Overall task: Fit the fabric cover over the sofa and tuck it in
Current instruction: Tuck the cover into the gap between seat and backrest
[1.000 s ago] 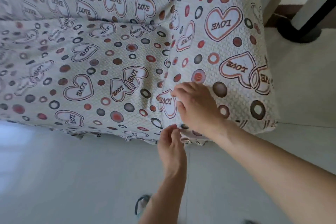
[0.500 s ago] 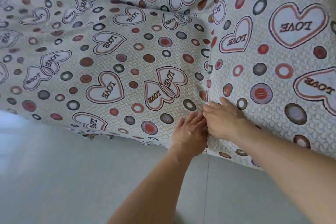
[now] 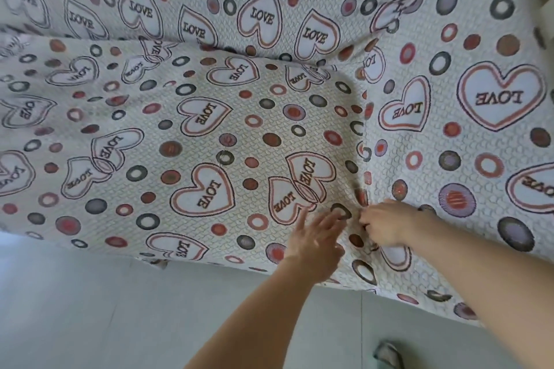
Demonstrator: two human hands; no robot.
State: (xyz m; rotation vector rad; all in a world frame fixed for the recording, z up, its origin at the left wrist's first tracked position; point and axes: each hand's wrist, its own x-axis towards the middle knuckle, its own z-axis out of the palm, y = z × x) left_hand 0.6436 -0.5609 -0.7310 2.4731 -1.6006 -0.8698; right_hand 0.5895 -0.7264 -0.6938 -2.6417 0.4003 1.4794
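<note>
Fabric cover (image 3: 209, 129), right fingers (image 3: 368, 220) pinching it (curled), left fingers (image 3: 326, 225) straight

Pale tiled floor (image 3: 90, 308), perhaps a slipper (image 3: 388, 353)

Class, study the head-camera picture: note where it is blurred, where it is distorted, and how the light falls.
Head view: the left hand is smeared by motion blur, the right hand sharper; the wide lens bows the fabric cover toward the edges; light is soft and even, with shadow in the seat crease.
</note>
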